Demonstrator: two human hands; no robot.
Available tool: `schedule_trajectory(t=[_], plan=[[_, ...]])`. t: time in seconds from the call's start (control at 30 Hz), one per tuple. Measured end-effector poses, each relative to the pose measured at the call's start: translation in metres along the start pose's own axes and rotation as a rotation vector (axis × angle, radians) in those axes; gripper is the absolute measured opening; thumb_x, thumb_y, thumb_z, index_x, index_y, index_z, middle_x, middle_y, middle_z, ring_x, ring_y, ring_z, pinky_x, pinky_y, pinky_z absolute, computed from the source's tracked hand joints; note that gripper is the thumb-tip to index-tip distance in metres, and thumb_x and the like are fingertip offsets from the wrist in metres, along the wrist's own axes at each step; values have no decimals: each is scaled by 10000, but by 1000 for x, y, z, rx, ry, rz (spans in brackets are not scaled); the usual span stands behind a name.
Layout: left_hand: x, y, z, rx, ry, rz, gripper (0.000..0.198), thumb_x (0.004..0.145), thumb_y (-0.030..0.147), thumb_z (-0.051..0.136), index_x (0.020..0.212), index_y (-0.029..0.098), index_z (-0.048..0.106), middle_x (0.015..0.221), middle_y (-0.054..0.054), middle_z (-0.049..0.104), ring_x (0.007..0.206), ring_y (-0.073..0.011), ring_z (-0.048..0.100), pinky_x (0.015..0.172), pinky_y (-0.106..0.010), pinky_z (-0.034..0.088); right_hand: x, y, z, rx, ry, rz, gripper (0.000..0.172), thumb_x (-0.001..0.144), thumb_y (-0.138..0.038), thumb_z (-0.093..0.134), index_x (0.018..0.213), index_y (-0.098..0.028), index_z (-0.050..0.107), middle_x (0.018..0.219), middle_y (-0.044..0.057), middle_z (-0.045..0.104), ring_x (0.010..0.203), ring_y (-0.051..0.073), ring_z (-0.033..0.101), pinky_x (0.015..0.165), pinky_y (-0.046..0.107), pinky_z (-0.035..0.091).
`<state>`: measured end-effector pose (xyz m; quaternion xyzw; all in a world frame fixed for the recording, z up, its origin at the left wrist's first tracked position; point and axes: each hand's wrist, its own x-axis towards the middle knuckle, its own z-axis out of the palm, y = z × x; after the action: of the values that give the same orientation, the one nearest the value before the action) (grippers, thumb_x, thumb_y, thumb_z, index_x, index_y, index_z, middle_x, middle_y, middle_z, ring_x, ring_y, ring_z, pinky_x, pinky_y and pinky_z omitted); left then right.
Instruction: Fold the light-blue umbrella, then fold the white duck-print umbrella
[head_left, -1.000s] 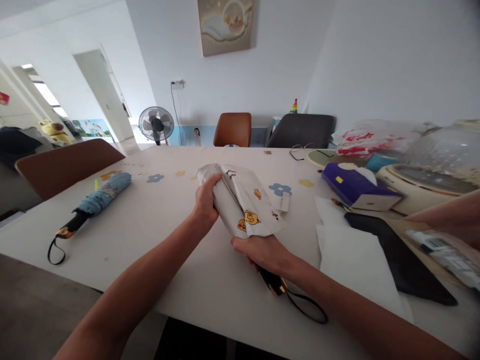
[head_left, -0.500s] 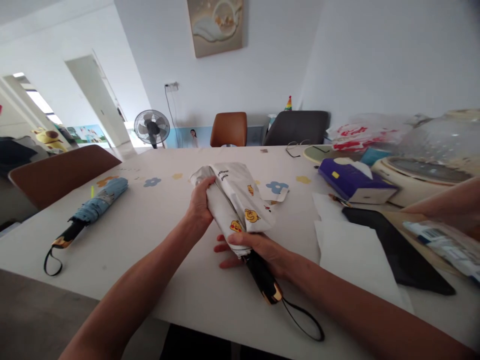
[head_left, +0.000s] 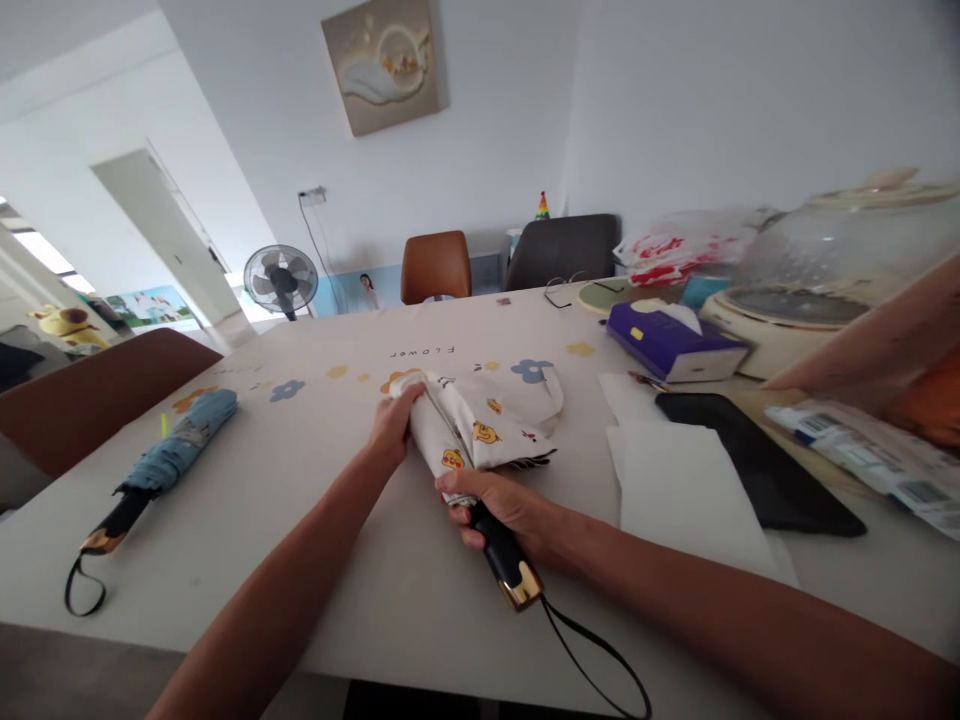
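Note:
A white umbrella with yellow duck prints (head_left: 439, 430) lies slanted over the table, its canopy folded loosely and one flap spread to the right. My left hand (head_left: 394, 420) grips the canopy near its far end. Around the near end of the fabric, just above the black and gold handle (head_left: 504, 550), my right hand (head_left: 499, 505) is closed. A black wrist strap hangs from the handle toward the table's front edge. To the left rests a rolled blue umbrella (head_left: 176, 445) with a similar handle, touched by neither hand.
On the right of the white table (head_left: 300, 530) are white paper sheets (head_left: 682, 490), a black tablet-like slab (head_left: 765, 470), a purple tissue box (head_left: 671, 340), a plastic packet (head_left: 862, 460) and a large clear-lidded appliance (head_left: 795, 330). Another person's arm (head_left: 870, 320) reaches in there.
My right hand's fingers have wrapped closer round the umbrella's near end. The loose flap has spread out to the right. The camera view has shifted and tilted.

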<state>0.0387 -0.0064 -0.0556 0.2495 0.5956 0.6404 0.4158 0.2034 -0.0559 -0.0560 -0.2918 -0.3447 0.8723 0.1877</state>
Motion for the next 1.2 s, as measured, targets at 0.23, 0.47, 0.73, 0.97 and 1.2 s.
schedule_trajectory(t=[0.23,0.47,0.73,0.97,1.2], plan=[[14,12,-2,619,71,633,286,731,236,518,1007,185,574,1103,-80,597,1028,-210,547,909,-362,410,2,0,-3,15,30,33,102,721,-181,596,711,-132,506,633,-28,458,454,46,415,303,152,363],[-10,30,63,1049,-697,765,360,741,115,385,962,204,655,1082,-25,649,1027,-162,561,936,-291,384,-2,-9,3,-13,96,94,95,741,-146,591,733,-143,496,640,-22,497,426,51,427,305,166,356],[-15,30,112,1535,-1268,821,487,645,85,412,1032,264,648,966,-14,680,913,-173,565,1001,-433,234,0,-8,-2,7,67,105,121,735,-152,612,766,-143,495,692,-5,525,439,52,438,320,168,346],[-19,33,112,1648,-1210,1022,322,629,121,471,802,241,715,766,-33,653,810,-186,541,882,-395,332,-2,-11,1,0,81,107,106,732,-139,606,752,-145,502,670,-8,528,431,59,449,311,169,345],[-19,45,98,1147,-942,1075,237,652,75,426,739,179,620,899,-26,640,847,-157,555,833,-329,406,1,-8,-2,-54,56,47,106,732,-166,605,767,-124,514,707,10,530,496,97,510,335,230,465]])
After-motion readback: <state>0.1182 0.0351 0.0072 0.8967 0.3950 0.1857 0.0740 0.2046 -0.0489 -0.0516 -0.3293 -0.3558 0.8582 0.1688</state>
